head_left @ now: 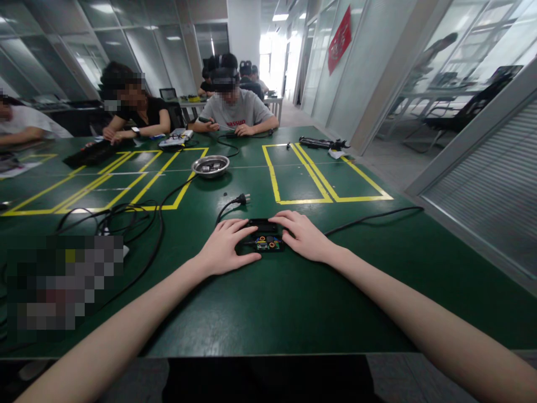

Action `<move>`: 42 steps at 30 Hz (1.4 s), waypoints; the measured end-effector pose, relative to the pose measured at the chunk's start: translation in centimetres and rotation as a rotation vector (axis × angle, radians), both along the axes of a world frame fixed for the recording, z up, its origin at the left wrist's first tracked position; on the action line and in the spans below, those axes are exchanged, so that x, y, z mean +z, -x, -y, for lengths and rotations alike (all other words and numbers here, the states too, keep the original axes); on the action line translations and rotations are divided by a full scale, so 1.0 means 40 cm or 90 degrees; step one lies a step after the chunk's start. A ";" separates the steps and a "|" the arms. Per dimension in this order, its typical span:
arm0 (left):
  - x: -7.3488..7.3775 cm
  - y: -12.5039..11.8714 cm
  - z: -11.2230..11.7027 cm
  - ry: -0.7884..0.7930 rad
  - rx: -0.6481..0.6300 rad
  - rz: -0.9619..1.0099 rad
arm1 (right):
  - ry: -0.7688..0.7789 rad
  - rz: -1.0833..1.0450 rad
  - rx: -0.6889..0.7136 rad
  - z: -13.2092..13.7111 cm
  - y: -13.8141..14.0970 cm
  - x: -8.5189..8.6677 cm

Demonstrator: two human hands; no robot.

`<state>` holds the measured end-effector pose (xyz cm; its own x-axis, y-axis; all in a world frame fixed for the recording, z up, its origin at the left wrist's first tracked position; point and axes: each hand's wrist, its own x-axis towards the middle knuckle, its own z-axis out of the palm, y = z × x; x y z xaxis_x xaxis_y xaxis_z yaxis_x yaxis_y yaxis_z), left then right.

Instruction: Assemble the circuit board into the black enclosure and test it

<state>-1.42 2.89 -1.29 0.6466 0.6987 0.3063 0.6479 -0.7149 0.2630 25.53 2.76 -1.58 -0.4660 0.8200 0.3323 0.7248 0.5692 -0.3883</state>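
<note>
An opened black power adapter case (251,246) lies on the green table in front of me. Its circuit board (267,243) shows copper-coloured coils and small parts. Just beyond the board, a long black cover piece (263,225) reaches between my hands. My left hand (226,244) holds the left side, fingertips on the cover's left end and thumb stretched along the near side. My right hand (306,238) grips the right end, its index finger over the cover's far edge and its thumb by the board's right side. Fingers partly hide both ends.
A black plug (242,199) on a cord lies just beyond my hands. Farther off stands a metal bowl (210,167) with small metal parts. Coiled black cables (130,218) lie left, by a blurred patch. Another cable (373,219) runs right. Co-workers sit across the table (335,313).
</note>
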 end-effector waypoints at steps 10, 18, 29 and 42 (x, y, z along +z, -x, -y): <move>0.006 -0.004 0.013 0.024 -0.051 0.104 | 0.104 -0.215 0.064 0.003 -0.014 0.005; 0.013 -0.015 0.028 0.080 -0.076 0.183 | 0.215 -0.308 0.035 -0.001 -0.013 0.011; 0.010 -0.011 0.025 0.077 -0.099 0.209 | 0.264 -0.375 -0.001 0.009 -0.011 0.012; 0.005 -0.008 0.025 0.060 -0.131 0.233 | 0.332 -0.389 0.166 0.002 -0.034 0.027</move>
